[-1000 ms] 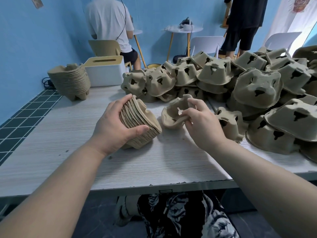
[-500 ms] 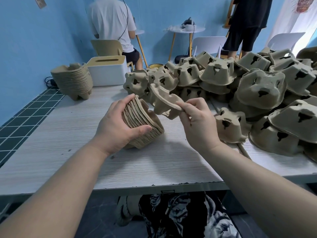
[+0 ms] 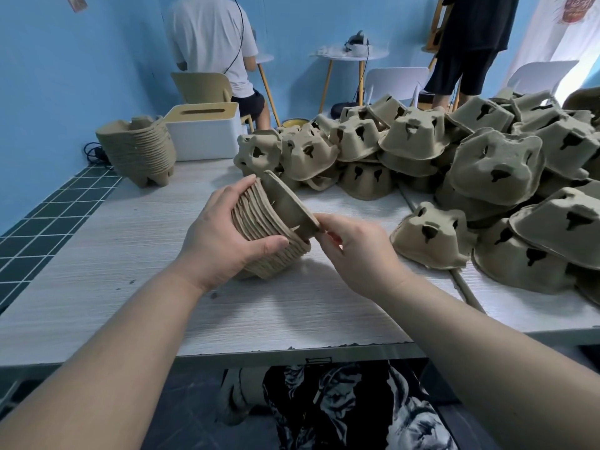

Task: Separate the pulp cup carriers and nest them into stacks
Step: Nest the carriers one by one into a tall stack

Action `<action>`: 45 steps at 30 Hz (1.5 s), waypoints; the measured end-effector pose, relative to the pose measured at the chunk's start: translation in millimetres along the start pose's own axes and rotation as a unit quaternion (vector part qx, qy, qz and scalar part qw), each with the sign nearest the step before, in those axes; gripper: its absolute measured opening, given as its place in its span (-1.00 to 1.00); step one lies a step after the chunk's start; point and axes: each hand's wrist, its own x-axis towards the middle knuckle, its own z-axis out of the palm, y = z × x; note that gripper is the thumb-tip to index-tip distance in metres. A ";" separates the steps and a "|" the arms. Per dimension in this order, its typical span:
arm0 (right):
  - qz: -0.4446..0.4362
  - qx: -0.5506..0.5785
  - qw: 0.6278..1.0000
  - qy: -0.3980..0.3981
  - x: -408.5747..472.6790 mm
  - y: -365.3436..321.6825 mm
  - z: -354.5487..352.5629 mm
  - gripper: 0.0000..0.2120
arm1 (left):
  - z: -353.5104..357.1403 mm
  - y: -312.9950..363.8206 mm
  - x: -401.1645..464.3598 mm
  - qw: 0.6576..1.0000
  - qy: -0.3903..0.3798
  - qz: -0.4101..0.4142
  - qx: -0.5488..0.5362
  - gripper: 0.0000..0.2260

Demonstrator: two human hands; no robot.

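Single view only: wide-angle head cam, worn by the person at the table [image 3: 136, 241], so no second view to share anything with. It looks forward and down across the tabletop, from above its near edge. Both forearms enter from the bottom corners; left hand [image 3: 224, 235] and right hand [image 3: 360, 251] sit near frame centre, close to the lens. The person's lap shows under the near table edge at the bottom. The blue wall [image 3: 58, 76] and the room behind fill the top. Straight lines bow toward the frame edges.
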 end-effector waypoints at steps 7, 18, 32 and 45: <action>-0.042 0.009 0.996 -0.076 -1.5 -2.2 -1.5 -0.64 | -6.4 -0.3 3.2 0.998 -0.048 0.016 0.040 -0.02; -0.059 0.012 0.986 -0.154 -0.3 -13.0 -8.8 -0.63 | -1.2 0.5 -3.1 0.999 -0.010 0.032 0.014 0.02; -0.024 -0.027 0.994 -0.102 -25.3 38.7 -59.5 -0.65 | 54.4 44.3 23.3 0.991 -0.077 0.107 0.005 0.00; 0.170 -0.260 0.940 -0.139 -17.6 67.6 -82.9 -0.47 | 56.8 43.4 19.1 0.994 -0.076 0.073 -0.008 0.05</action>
